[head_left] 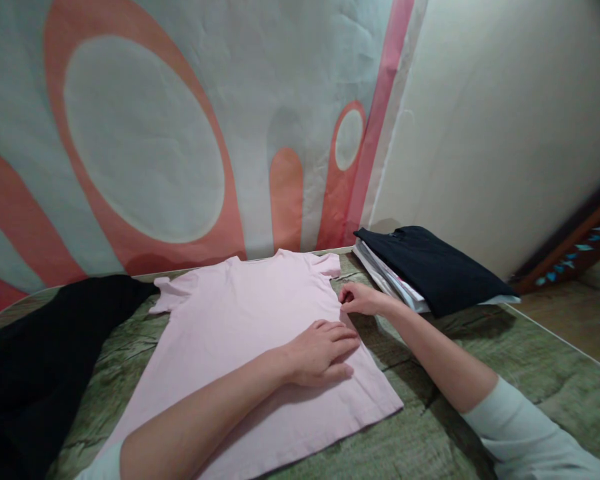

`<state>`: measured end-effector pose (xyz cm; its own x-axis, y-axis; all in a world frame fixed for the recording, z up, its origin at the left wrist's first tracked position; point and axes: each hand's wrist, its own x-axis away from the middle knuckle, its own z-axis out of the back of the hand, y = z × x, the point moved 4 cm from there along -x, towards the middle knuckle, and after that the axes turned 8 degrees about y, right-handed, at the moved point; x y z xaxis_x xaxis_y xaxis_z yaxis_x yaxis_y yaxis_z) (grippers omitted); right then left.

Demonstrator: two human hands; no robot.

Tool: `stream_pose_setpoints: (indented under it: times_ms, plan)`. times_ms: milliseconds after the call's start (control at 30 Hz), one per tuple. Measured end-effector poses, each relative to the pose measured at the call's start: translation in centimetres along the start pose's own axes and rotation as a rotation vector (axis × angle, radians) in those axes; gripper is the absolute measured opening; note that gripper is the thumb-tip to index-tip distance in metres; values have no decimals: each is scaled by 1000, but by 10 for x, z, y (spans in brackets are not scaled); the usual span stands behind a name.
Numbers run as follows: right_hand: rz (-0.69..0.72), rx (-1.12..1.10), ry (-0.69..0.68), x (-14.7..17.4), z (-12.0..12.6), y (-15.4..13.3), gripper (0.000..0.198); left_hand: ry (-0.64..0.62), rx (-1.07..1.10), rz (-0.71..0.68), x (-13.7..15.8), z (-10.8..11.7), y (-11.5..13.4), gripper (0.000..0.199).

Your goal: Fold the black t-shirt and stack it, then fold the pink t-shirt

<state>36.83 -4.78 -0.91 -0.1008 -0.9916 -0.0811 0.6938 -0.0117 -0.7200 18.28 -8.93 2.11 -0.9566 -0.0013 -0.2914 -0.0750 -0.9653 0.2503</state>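
Here, my left hand point(323, 353) lies open across the pale-pink, short-sleeved cloth shirt point(260, 310), apparently steadying it flat on the greenish wood-patterned surface point(555, 360); my right hand point(359, 298) pinches its right edge.

Wall sheet point(260, 80), pale grey; bears orange shapes point(286, 193), pink stripe point(383, 100) at right edge. Plain wall point(480, 120), pale, adjoins. Table point(570, 387), green-brown, wood-patterned top. Floor point(575, 320), brown, shows at right, near a reddish-brown panel point(555, 265) with blue marks point(570, 256). Light: dim.

A table point(545, 367) bears a pink shirt point(260, 307), black garment point(40, 360) — and folded stack point(430, 267).
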Motion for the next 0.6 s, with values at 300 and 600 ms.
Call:
stream_pose_setpoints:
  times_ms: [300,600]
  plan:
    - [2,-1,-10,0,0,1,15,-28,18,-35,0,3,5,46]
    - [-15,0,-8,1,0,2,15,-45,9,22,1,-1,2,55]
